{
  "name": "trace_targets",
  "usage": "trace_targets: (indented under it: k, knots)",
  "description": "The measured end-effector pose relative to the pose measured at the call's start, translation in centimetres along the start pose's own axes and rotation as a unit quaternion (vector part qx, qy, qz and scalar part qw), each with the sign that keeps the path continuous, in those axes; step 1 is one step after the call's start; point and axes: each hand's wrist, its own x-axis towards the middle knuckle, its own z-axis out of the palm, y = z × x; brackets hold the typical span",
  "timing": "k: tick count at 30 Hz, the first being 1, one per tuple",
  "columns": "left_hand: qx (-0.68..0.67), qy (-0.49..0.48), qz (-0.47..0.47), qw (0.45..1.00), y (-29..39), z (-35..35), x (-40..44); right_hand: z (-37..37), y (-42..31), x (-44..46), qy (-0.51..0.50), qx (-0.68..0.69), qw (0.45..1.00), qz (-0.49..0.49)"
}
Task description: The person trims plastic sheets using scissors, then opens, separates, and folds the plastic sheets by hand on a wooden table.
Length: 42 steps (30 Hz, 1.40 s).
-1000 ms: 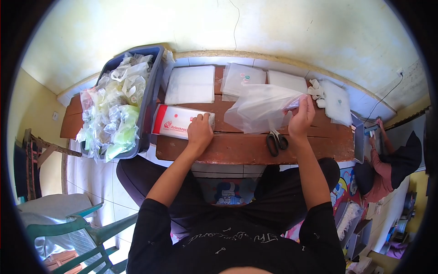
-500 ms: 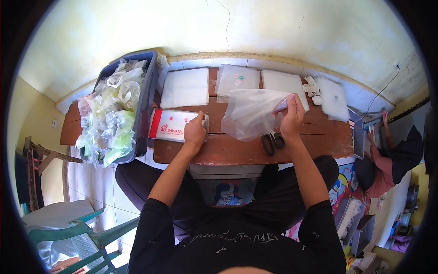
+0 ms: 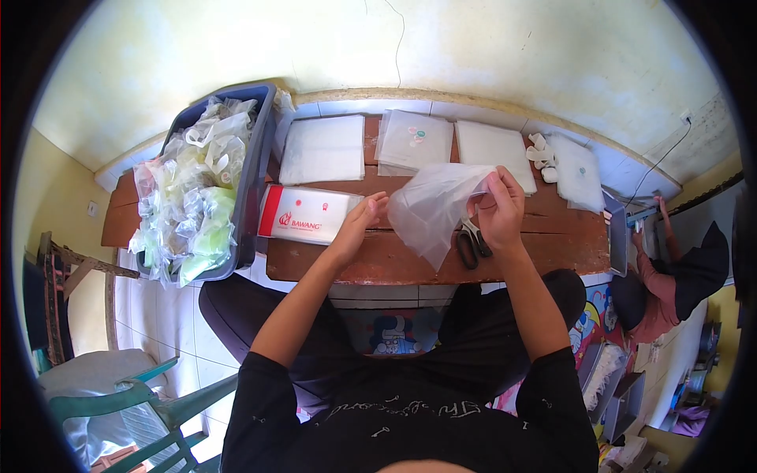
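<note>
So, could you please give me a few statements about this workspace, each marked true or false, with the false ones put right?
1. The right hand holds a translucent plastic bag. True.
2. The scissors on the wooden table have black handles. True.
3. The left hand is clutching those scissors. False: it is open, with its fingers extended.
4. The blue-grey tub has nothing in it. False: it is heaped with filled plastic bags.
5. The packet printed BAWANG lies between the tub and the left hand. True.
</note>
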Motion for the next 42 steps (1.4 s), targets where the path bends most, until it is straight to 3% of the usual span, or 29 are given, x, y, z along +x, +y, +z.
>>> trace_targets:
  k: [4, 8, 11, 13, 14, 16, 17, 19, 23, 25, 26, 28, 29, 30, 31, 32, 34, 35, 37, 38, 40, 42]
  knots:
    - [-0.116, -0.050, -0.129, 0.984, -0.2, 0.3, -0.2, -0.1, 0.1, -0.2, -0.039, 0.054, 0.997, -0.027]
    - [-0.141, -0.078, -0.104, 0.981, -0.4, 0.9, -0.5, 0.2, -1.2, -0.3, -0.008, 0.085, 0.996, 0.035]
    - [-0.207, -0.134, -0.114, 0.962, -0.7, 0.9, -0.4, 1.8, -2.7, -0.3, 0.057, 0.155, 0.982, 0.096]
    - [-0.294, -0.127, -0.126, 0.939, -0.5, 1.3, -0.6, 3.8, -3.7, -0.2, 0.198, 0.177, 0.951, 0.160]
    - [-0.294, -0.128, -0.127, 0.939, -0.4, 1.2, -0.7, 2.9, -3.3, -0.3, 0.199, 0.177, 0.951, 0.160]
    - [-0.296, -0.144, -0.077, 0.941, 0.1, 0.9, -1.0, 0.5, -2.0, -0.2, 0.017, 0.161, 0.981, 0.106]
    - [-0.295, -0.144, -0.078, 0.941, 0.5, 0.9, -1.0, 0.0, -1.6, 0.0, 0.018, 0.162, 0.981, 0.106]
    - [-0.202, -0.073, -0.093, 0.972, 1.2, 0.7, -0.7, -0.8, -1.1, 0.6, 0.026, -0.026, 0.985, 0.166]
    - [-0.175, 0.002, -0.129, 0.976, 1.4, -0.2, -0.1, -2.5, 0.7, 1.4, 0.053, -0.118, 0.967, 0.218]
    - [-0.198, 0.040, -0.097, 0.975, 3.0, -0.2, -0.4, -3.1, 1.0, 1.7, 0.023, -0.245, 0.966, 0.085]
    - [-0.198, 0.040, -0.097, 0.975, 3.8, -0.3, -0.5, -2.7, 0.6, 1.7, 0.023, -0.245, 0.966, 0.084]
    - [-0.209, 0.044, 0.050, 0.976, 5.2, -0.5, -0.7, -1.2, -1.2, 1.3, 0.006, -0.181, 0.976, -0.122]
    - [-0.174, 0.057, 0.096, 0.978, 6.2, -0.7, -1.1, -0.5, -2.3, 1.1, 0.006, -0.181, 0.976, -0.121]
    - [-0.175, 0.058, 0.094, 0.978, 6.8, -0.8, -1.5, 0.2, -3.4, 0.9, -0.007, -0.226, 0.950, -0.215]
    - [-0.139, 0.053, 0.160, 0.976, 7.2, -0.9, -2.0, 0.4, -3.9, 0.8, -0.020, -0.269, 0.913, -0.307]
    - [-0.103, 0.048, 0.226, 0.967, 7.7, -1.0, -2.4, 0.4, -3.9, 0.8, -0.020, -0.269, 0.913, -0.306]
    - [-0.100, 0.041, 0.237, 0.966, 8.0, -1.1, -3.1, 0.1, -3.9, 1.0, -0.019, -0.371, 0.842, -0.391]
    - [-0.082, 0.049, 0.175, 0.980, 7.8, -1.1, -3.2, -0.5, -3.5, 1.2, -0.019, -0.372, 0.842, -0.391]
    - [-0.013, 0.028, 0.039, 0.999, 5.1, -2.1, -2.4, -2.6, -1.4, 1.3, -0.072, -0.484, 0.840, -0.235]
    - [-0.013, 0.028, 0.040, 0.999, 3.9, -2.5, -2.3, -3.5, -0.5, 1.2, -0.072, -0.484, 0.840, -0.236]
    - [0.054, -0.095, -0.175, 0.978, 2.0, -2.9, -2.8, -5.1, 1.4, 0.8, -0.154, -0.517, 0.841, 0.035]
    - [0.028, -0.097, -0.176, 0.979, 0.8, -2.8, -2.7, -6.5, 2.7, 0.4, -0.176, -0.525, 0.830, 0.075]
